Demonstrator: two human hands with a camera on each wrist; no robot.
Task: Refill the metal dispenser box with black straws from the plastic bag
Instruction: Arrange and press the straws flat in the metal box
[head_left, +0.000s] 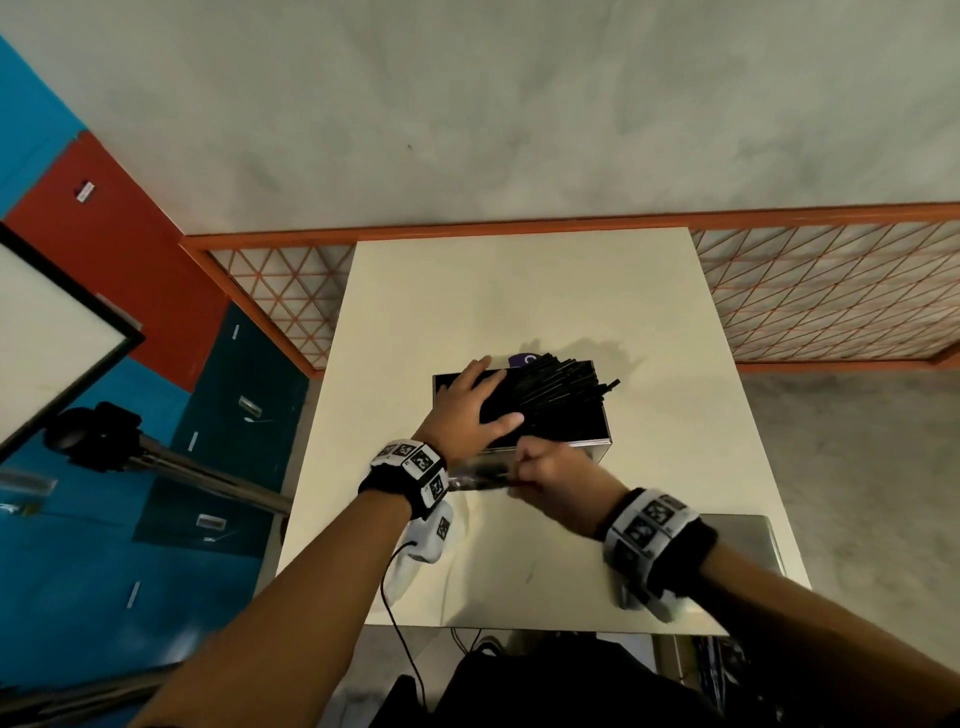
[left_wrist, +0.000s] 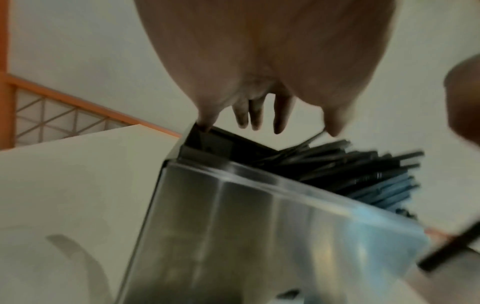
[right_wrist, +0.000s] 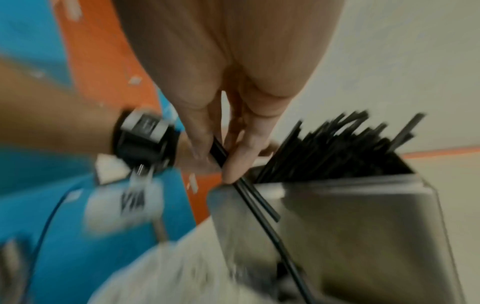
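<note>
Your white table (head_left: 519, 291) stands on a grey concrete floor (head_left: 467, 104), its far edge against an orange-framed lattice panel (head_left: 831, 296); at nine o'clock lie blue, orange and dark green floor areas, with a tripod (head_left: 104, 436) beside the table's left edge. The metal dispenser box (head_left: 597, 452) sits at the table's centre, open on top, with the black straws (head_left: 550, 395) heaped in it and fanning out past its rim toward two o'clock. Behind the box at twelve o'clock a purple label (head_left: 522, 358) shows a white mark too cut off to read; the wristbands carry only square black-and-white markers. Your left hand (head_left: 470, 410) lies flat with straight, spread fingers on the straws and the box's left side. Your right hand (head_left: 550, 470), at the box's near edge, pinches a couple of loose straws (right_wrist: 249, 191); only the right wrist view shows this grip, between thumb and fingertips (right_wrist: 241, 156), the straws hanging down the box's front. The left wrist view shows your left fingertips (left_wrist: 280, 121) above the box's rim. The plastic bag (head_left: 475, 475) lies crumpled at the box's near side.
</note>
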